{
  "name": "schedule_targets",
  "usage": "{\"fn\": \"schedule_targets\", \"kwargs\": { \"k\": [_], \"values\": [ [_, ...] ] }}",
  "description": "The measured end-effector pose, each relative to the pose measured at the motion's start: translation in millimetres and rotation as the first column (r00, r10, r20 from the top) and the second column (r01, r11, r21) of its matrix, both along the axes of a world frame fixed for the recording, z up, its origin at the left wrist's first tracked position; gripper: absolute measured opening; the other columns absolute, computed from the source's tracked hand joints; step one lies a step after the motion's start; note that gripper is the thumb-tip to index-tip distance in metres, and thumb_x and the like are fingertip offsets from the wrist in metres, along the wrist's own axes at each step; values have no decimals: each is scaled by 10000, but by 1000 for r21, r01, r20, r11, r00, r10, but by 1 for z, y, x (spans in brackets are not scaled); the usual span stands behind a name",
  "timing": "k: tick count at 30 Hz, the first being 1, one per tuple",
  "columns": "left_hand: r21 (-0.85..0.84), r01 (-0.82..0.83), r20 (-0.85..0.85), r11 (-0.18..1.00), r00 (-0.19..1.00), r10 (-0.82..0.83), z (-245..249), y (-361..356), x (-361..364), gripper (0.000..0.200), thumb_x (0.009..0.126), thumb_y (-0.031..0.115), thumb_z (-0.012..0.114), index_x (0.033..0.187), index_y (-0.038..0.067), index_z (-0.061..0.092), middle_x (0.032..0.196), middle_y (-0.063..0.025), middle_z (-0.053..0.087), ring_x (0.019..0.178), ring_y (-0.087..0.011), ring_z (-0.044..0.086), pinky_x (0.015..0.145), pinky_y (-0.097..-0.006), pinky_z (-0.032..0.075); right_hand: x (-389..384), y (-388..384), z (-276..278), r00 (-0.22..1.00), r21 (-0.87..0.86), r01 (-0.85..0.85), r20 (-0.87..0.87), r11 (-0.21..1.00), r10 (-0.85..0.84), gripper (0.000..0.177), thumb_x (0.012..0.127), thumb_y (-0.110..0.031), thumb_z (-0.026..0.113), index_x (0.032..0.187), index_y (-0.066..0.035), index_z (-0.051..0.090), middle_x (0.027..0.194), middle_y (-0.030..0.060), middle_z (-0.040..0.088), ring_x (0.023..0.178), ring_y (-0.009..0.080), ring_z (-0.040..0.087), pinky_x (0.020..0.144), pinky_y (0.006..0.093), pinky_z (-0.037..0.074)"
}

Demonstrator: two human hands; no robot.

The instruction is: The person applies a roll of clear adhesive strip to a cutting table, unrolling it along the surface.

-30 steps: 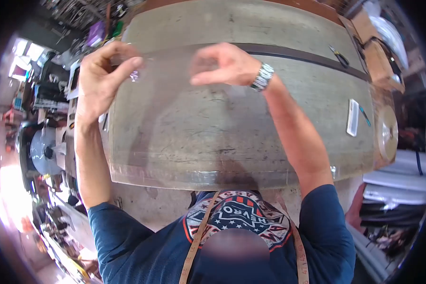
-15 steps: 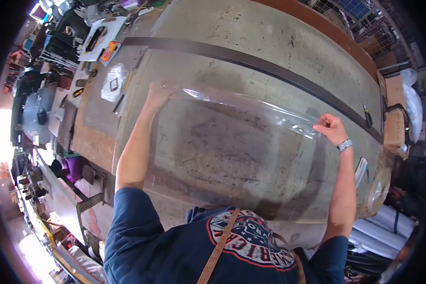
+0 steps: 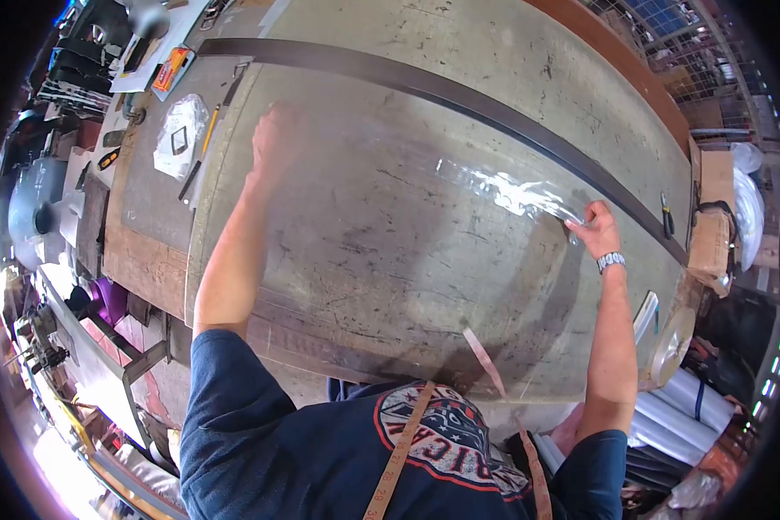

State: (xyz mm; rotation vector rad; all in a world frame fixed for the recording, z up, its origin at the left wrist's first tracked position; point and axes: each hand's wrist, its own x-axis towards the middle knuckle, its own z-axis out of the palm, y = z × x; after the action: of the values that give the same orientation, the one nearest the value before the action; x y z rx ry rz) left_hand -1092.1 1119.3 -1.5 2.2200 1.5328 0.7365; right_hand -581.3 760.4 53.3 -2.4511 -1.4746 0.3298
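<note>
Left hand: far up on the worktable, at the sheet's far left corner; blurred, so I cannot tell whether it grips or presses flat.
Clear plastic sheet: spread over the tabletop between both hands, its near edge by the person's chest, glare near the right corner.
Right hand: fingers pinched on the sheet's far right corner, just beside the dark strip.

The middle of the bench lies open under a clear sheet, nothing standing between the left hand and the right hand. A dark strip crosses the far side. A small bag and a pencil crowd the left end, pliers and a tape roll the right.
</note>
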Motion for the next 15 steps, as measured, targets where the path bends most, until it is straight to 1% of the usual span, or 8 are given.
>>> {"fn": "schedule_targets", "kwargs": {
  "k": [1,4,5,7,10,11,14,15],
  "values": [
    [30,36,60,999,998,-38,8,-3,0,229,930,226,742,1020,19,782,907,-163,763,841,-296,748,769,-383,563,-1,-1,9,1000,-12,-6,12,1000,6,497,678,-232,958,843,-19,541,840,86,558,745,258,550,721,405,505],
    [-140,79,236,987,971,-44,26,-5,-8,264,949,251,749,996,-8,766,800,-94,739,761,-182,712,695,-324,538,-13,-10,40,985,17,-20,-172,1000,23,579,657,-306,981,835,-24,507,848,58,533,750,211,512,681,386,474],
    [-192,97,286,976,958,-39,32,-4,-14,266,954,254,750,994,-9,761,784,-70,722,741,-149,690,675,-301,522,-13,-18,45,989,42,-111,-95,993,115,624,669,-366,981,811,-45,466,801,21,486,730,160,468,631,341,444],
    [-289,139,382,947,924,-19,47,-6,-29,272,964,260,751,991,-11,751,751,-20,689,700,-85,648,636,-254,490,-30,-34,71,978,-46,-51,-206,998,40,628,680,-389,977,797,-69,449,765,-4,461,705,134,443,607,316,420],
    [-340,114,335,933,942,7,84,-34,-58,248,979,251,741,1013,6,746,762,-1,678,645,-64,625,603,-221,459,-52,-79,90,925,-71,-32,-380,997,3,616,712,-394,966,781,-104,426,726,-37,426,681,100,405,586,289,389],
    [-284,152,370,947,928,-38,74,-34,-69,232,972,228,746,1014,-1,742,764,-6,680,611,-65,610,588,-236,468,-57,-92,94,899,-53,-33,-437,998,6,611,725,-390,961,776,-116,418,715,-47,414,675,90,393,582,282,380],
    [-271,189,282,944,953,-110,73,-48,-73,235,973,223,743,1003,-9,730,775,-12,687,607,-73,609,569,-255,478,-74,-120,79,844,-26,-52,-536,998,30,606,747,-397,952,770,-129,409,723,-57,419,682,80,384,570,286,364],
    [-297,221,276,929,951,-138,59,-39,-76,184,962,151,727,1028,-20,714,786,-29,699,607,-93,625,552,-275,490,-81,-122,73,871,-78,-55,-491,995,10,599,753,-411,946,775,-117,425,715,-53,421,677,89,386,560,300,362]
  ]
}}
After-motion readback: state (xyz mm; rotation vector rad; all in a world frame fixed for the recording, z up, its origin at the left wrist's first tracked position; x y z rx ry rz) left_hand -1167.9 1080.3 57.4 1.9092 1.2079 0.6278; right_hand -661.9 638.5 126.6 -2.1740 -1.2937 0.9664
